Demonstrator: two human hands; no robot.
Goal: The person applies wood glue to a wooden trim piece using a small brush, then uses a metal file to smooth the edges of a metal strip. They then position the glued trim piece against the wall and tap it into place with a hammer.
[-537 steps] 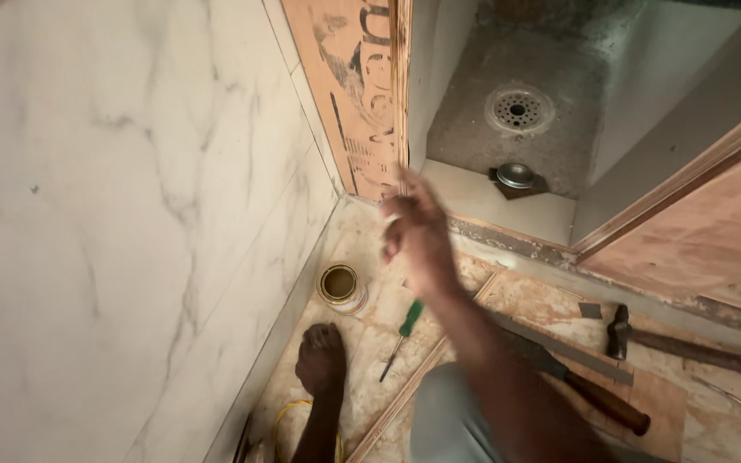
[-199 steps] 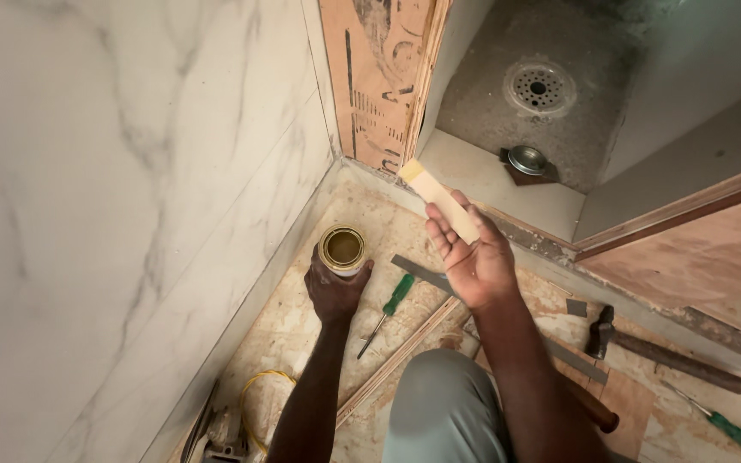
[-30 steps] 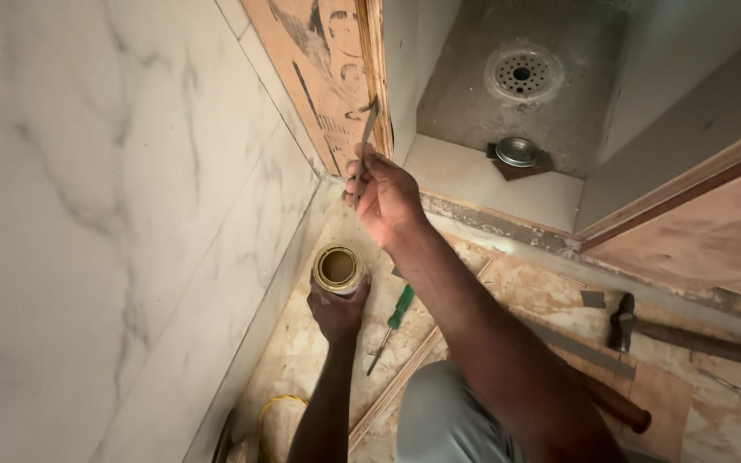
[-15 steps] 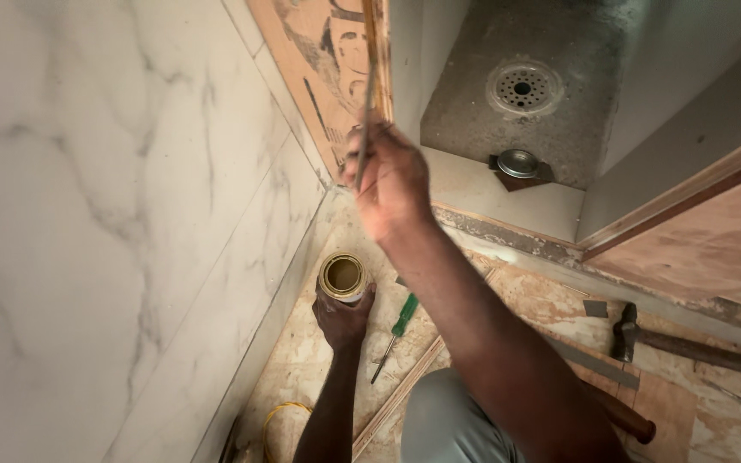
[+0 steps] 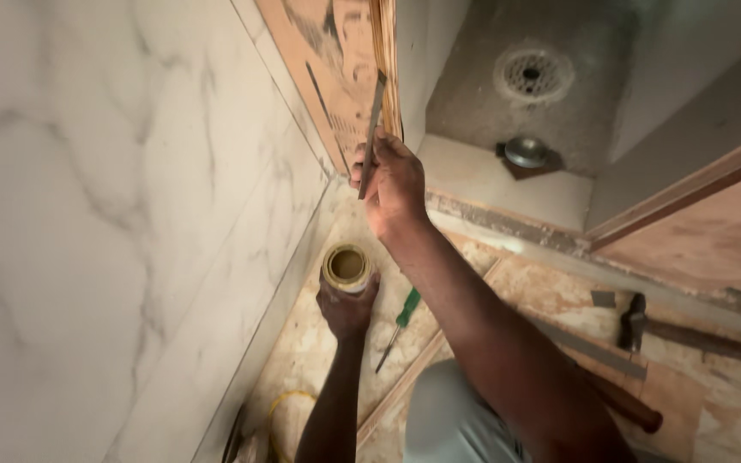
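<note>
Head view: right hand (image 5: 396, 184) raised at edge of upright wooden board (image 5: 336, 60), fingers closed round flat narrow strip (image 5: 372, 129); strip long axis near vertical, running up from fingers along board edge, upper end touching it; contact with board face cannot be told; left hand (image 5: 346, 307) lower and nearer body, fingers wrapped round open tin (image 5: 346, 266), mouth upward, held just beside base of marble wall (image 5: 113, 214); tin directly below strip, well apart; green-handled screwdriver (image 5: 398, 324) on floor right of tin; hammer (image 5: 636, 317) farther right.
</note>
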